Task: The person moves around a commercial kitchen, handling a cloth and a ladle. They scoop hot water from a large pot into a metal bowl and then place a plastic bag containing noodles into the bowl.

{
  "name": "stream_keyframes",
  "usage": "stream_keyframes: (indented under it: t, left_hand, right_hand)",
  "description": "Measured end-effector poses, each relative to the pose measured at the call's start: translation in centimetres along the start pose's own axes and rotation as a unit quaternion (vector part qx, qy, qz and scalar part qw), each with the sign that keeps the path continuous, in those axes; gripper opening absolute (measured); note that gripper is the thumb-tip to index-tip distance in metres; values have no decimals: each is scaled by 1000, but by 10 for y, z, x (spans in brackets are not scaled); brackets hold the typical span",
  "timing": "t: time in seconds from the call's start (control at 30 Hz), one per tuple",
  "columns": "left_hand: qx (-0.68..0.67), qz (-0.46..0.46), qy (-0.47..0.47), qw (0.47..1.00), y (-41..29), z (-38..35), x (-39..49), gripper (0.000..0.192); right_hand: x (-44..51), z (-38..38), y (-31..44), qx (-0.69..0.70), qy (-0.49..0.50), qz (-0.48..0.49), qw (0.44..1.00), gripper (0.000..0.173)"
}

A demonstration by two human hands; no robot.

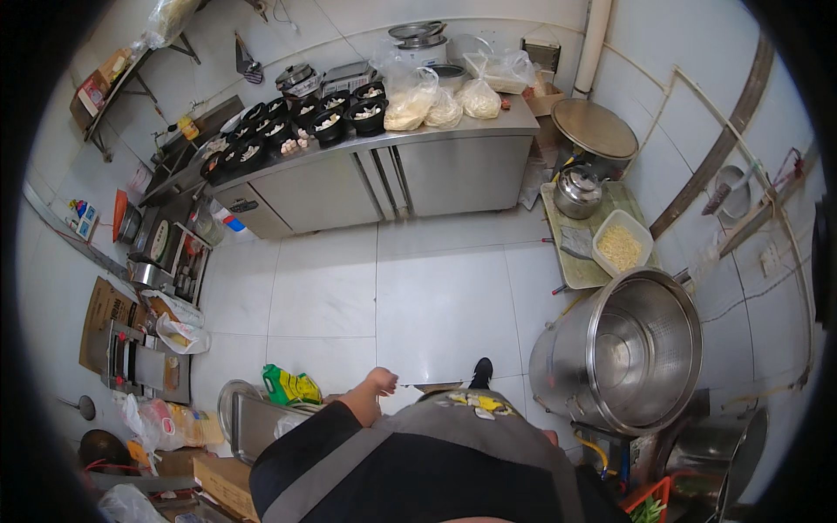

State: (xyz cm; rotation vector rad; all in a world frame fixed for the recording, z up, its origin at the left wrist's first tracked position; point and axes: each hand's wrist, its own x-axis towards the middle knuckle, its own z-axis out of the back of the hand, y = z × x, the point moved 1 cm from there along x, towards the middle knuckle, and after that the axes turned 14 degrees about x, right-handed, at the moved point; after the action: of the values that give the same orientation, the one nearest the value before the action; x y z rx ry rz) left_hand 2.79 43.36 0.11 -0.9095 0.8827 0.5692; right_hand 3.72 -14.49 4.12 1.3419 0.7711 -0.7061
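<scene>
My left hand (382,381) hangs in front of my grey apron (438,418), its fingers loosely curled and no object seen in it. Nearest to it on the left is a green and yellow plastic jug (291,386), apart from the hand. My right hand is out of view. Farther ahead, several black bowls (328,129) with pale pieces of food in them stand on a stainless steel counter (484,125). Plastic bags of noodle-like food (412,104) sit beside the bowls.
On the right, a large steel pot (556,366) stands by a low table (575,274) bearing a metal kettle (578,189) and a white tub (601,252) of pale strips. A metal tray (252,425) and cardboard box (225,484) are at lower left. White tiles (444,301) cover the floor.
</scene>
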Motion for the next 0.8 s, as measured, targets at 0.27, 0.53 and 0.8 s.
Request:
stream_keyframes:
  t: [0.27,0.53,0.8]
  left_hand:
    - [-266,87,-120,953,-105,85,-25,23]
    - [-126,37,-27,991,-96,155,80,13]
    - [-244,103,-63,962,-187,348,137,14]
  right_hand:
    - [122,-46,201,-130,47,-9,990,25]
    - [272,-118,392,-279,33,132,951,31]
    - [267,-260,524,-66,19,43,997,13]
